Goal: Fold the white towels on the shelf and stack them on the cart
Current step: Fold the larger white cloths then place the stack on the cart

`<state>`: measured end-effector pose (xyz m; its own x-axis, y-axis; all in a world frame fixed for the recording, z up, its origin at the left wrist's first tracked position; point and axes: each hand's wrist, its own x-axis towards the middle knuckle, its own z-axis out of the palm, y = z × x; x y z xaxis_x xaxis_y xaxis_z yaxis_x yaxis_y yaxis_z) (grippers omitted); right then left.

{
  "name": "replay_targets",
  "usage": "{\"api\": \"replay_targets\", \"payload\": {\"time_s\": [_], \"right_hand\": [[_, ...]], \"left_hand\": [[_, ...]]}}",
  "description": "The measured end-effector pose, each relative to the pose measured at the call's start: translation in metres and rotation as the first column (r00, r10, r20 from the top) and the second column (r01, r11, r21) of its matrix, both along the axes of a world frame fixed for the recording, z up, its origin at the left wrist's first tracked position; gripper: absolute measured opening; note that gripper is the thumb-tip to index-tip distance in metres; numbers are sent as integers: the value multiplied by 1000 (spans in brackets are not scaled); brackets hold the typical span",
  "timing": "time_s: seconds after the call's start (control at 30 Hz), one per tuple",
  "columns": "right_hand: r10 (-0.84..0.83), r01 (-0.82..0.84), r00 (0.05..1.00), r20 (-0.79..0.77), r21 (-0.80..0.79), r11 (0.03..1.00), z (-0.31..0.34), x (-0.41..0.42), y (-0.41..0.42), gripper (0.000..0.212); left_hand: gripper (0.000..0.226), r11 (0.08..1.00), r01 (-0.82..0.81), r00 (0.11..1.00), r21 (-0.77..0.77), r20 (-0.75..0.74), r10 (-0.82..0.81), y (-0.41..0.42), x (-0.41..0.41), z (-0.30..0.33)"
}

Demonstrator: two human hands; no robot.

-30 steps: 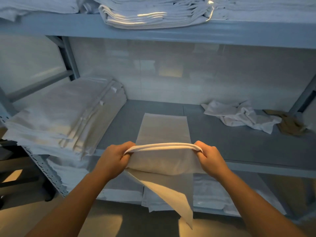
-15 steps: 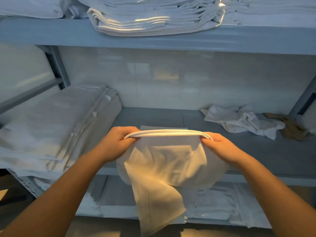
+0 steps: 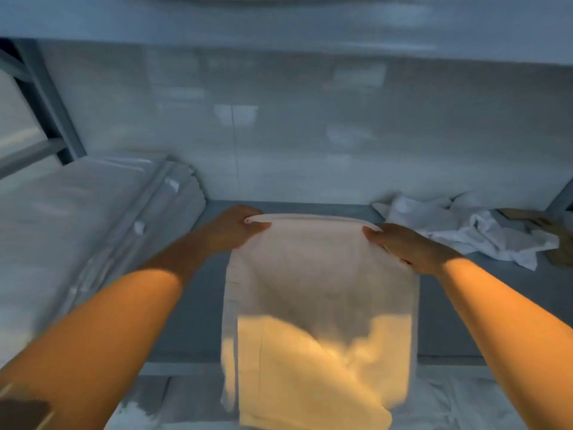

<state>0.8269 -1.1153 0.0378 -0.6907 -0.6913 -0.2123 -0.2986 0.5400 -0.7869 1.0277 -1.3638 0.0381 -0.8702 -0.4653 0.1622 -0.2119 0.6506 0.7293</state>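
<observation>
A white towel [image 3: 319,283] lies stretched over the grey middle shelf [image 3: 198,305], its near part hanging over the front edge. My left hand [image 3: 235,229] pinches the far left corner of its folded edge. My right hand [image 3: 406,248] holds the far right corner, fingers lying along the cloth. The fold line runs straight between both hands, deep on the shelf. The view is blurred by motion. No cart is in view.
A tall stack of folded white linen [image 3: 86,231] fills the shelf's left side. A crumpled white towel [image 3: 471,234] and a brown cloth [image 3: 555,240] lie at the right. An upper shelf board [image 3: 279,23] runs overhead. More linen [image 3: 459,408] sits on the lower shelf.
Both hands have carried the towel's folded edge forward, from in front of the shelf edge to deep over the shelf. The view has dipped and moved closer.
</observation>
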Motion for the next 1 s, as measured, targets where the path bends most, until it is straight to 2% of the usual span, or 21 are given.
{"api": "replay_targets", "payload": {"time_s": [0.07,0.13,0.2,0.23,0.3,0.33,0.4,0.47,0.57,0.7,0.8,0.93,1.0], "right_hand": [[-17,17,1000,6,43,999,-27,-23,-27,34],[-6,15,993,-115,80,997,-65,-51,-56,42],[23,7,969,-246,118,993,-111,-71,-83,42],[51,-7,954,-295,148,989,-135,-78,-92,39],[113,-17,909,-402,234,972,-182,-86,-102,35],[138,-3,879,-457,283,959,-202,-89,-103,34],[161,35,820,-550,328,944,-225,-90,-102,32],[175,37,775,-607,320,947,-233,-93,-103,31],[172,42,718,-674,288,957,-234,-101,-107,29],[102,74,710,-697,218,973,-231,-108,-112,25],[115,65,684,-720,218,974,-237,-108,-115,25],[146,87,656,-741,266,960,-238,-115,-118,26],[102,111,680,-726,239,965,-231,-124,-122,23]], "left_hand": [[25,1000,-24,999,-20,20,25,-23,-24,-26],[34,997,-74,996,-13,39,75,-50,-52,-66],[21,989,-145,987,7,64,144,-70,-77,-113],[12,985,-171,979,-29,109,173,-77,-87,-139],[32,966,-194,937,-173,259,235,-84,-98,-187],[36,957,-191,919,-220,301,253,-85,-98,-205],[27,937,-195,918,-290,282,279,-85,-97,-231],[17,911,-204,931,-357,219,294,-87,-97,-241],[19,887,-203,935,-415,186,302,-92,-104,-240],[22,861,-117,953,-495,188,238,-101,-116,-240],[25,877,-21,962,-480,231,149,-108,-123,-244],[24,862,-31,949,-506,255,184,-111,-128,-243],[18,861,-68,942,-504,252,222,-116,-138,-234]]}}
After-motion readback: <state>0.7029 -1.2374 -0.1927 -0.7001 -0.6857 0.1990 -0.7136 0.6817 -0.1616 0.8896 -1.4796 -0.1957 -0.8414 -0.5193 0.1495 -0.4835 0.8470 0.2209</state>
